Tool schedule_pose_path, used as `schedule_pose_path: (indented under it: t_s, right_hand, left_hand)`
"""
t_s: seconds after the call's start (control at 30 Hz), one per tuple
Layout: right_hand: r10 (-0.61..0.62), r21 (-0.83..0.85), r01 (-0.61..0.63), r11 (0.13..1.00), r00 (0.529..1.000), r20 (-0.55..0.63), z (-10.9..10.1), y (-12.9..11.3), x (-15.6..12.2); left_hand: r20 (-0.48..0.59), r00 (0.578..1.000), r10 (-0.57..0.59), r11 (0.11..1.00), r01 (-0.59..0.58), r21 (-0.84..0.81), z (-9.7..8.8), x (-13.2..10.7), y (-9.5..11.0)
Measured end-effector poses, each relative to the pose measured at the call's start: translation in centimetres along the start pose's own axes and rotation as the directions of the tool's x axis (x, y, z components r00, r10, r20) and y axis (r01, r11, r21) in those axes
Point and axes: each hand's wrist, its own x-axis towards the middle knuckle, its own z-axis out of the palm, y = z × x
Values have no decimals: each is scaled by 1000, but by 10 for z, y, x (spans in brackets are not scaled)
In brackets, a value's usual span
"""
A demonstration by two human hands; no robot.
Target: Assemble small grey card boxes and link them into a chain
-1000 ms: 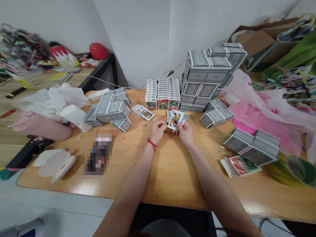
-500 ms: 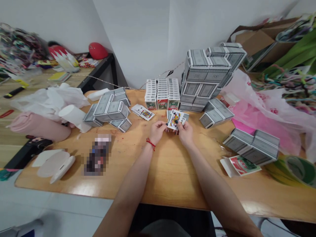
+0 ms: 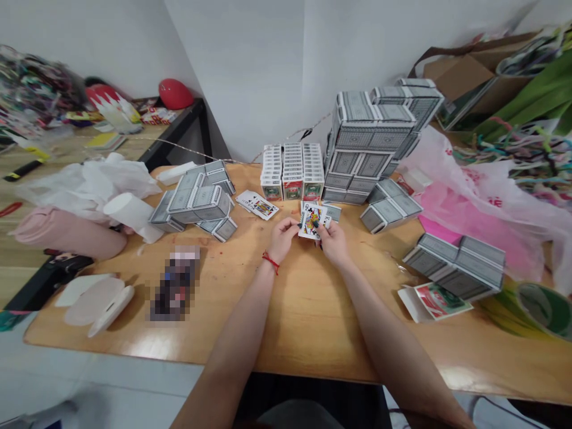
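Note:
Both my hands grip a small bunch of playing cards (image 3: 309, 229), face up, with a queen on top and a king's corner showing behind it. My left hand (image 3: 282, 237), a red string round its wrist, pinches the bunch's left edge. On the right side, my right hand (image 3: 335, 243) holds it with the thumb over the queen. Just beyond the fingers lies a grey patterned piece (image 3: 333, 213), partly covered by the cards. Several loose playing cards (image 3: 258, 205) are spread face up to the left of the hands.
Three rows of card boxes (image 3: 293, 189) stand at the back, beside a tall stack of grey patterned packs (image 3: 375, 128). More packs (image 3: 201, 201) are piled left. An opened card box (image 3: 440, 300) lies right, near a tape roll (image 3: 536, 307). A pink bottle (image 3: 71, 232) lies left.
The queen has shifted slightly left in my hands, towards the left fingers, and sits more upright. The whole view has tilted a little. The spread cards on the table lie as before.

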Motion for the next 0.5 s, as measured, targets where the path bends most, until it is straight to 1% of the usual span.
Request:
schedule_pose_path:
  t_s: [0.13, 0.33, 0.43, 0.5]
  right_hand:
    - [18, 10, -18, 1000, 999, 42, -1, -1, -1]
    - [87, 22, -92, 996, 984, 154, -5, 0, -1]
    - [86, 30, -96, 995, 967, 240, -7, 2, -1]
    - [93, 23, -105, 994, 946, 311, -9, 5, -2]
  left_hand:
    - [10, 1000, -30, 999, 30, -27, -2, 1, -3]
    - [64, 992, -109, 988, 115, -102, -10, 2, -2]
    - [98, 985, -141, 986, 148, -72, -18, 3, -2]
    - [121, 982, -143, 988, 148, -33, -23, 4, -1]
